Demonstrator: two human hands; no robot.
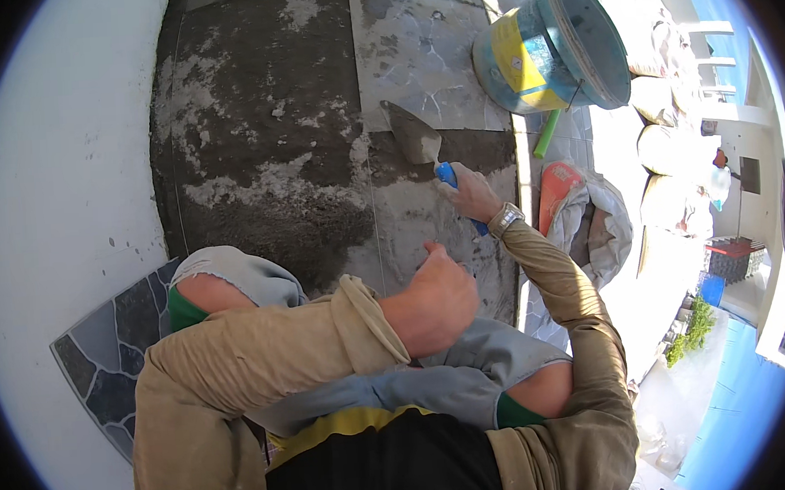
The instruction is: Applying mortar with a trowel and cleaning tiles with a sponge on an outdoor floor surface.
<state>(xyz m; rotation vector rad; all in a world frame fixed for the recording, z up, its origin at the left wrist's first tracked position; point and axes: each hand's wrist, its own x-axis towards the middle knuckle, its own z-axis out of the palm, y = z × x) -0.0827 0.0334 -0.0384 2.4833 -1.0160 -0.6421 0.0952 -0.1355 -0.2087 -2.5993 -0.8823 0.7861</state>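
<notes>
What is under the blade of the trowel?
Beside the blade, dark mortar and a patterned tile are visible. What lies directly beneath is covered by it.

Mortar [270, 109] lies unobstructed left of the right grip [473, 195]; a bucket [542, 51] stands ahead and rightward, a crumpled bag [601, 234] right of the wrist.

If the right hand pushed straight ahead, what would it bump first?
Probably the grey patterned tile: the trowel in the right hand leads, and its tip overlaps that tile in view. Whether it hovers or touches, I can't tell.
</notes>
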